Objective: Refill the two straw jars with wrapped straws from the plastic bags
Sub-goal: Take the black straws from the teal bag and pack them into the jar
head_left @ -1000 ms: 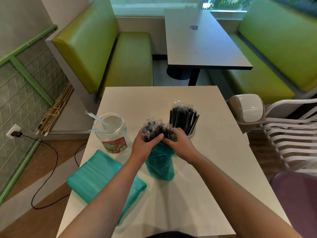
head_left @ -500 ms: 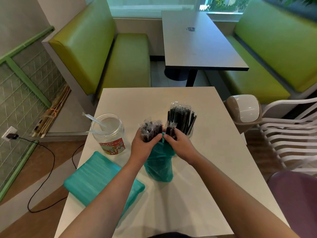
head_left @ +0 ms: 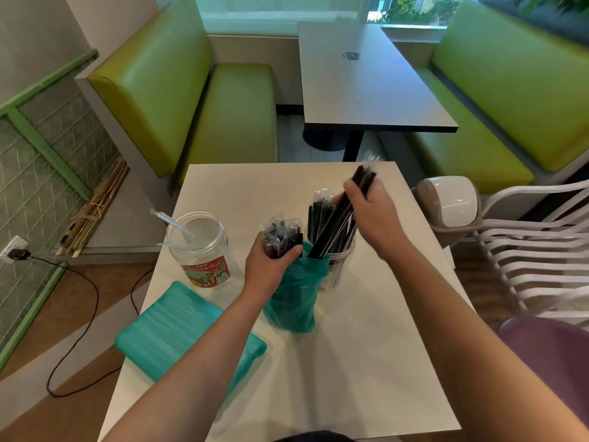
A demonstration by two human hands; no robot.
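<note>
Left hand [head_left: 271, 263] grip: fingers and thumb curled round the mouth of the upright teal plastic bag [head_left: 293, 298], bunching it together with the tops of the black wrapped straws [head_left: 280, 236] that stand in it. Judged purpose: the bag has no stiffness of its own, so the grip keeps it standing and its mouth open for the other hand.

Right hand [head_left: 371, 212] grip: fingers wrapped round a small bundle of long black wrapped straws [head_left: 338, 224], held at a slant. Above the grip the bundle's top ends point up and away; below it the lower ends reach down to the bag mouth, just beside the left grip. Whether those ends are clear of the bag I cannot tell.

Directly beneath the right grip stands the clear plastic jar part-filled with black straws [head_left: 331, 250], touching the bag on its far side. Judged next step: tip the bundle upright and lower it into this jar.

To the outside of the left grip stands the clear plastic jar with a red label [head_left: 200, 247], holding only a couple of clear-wrapped straws [head_left: 172, 221]; it looks not yet refilled. Nearer the body than the left grip, a flat sealed teal bag [head_left: 178, 339] lies on the white desk [head_left: 366, 362], probably its supply.
</note>
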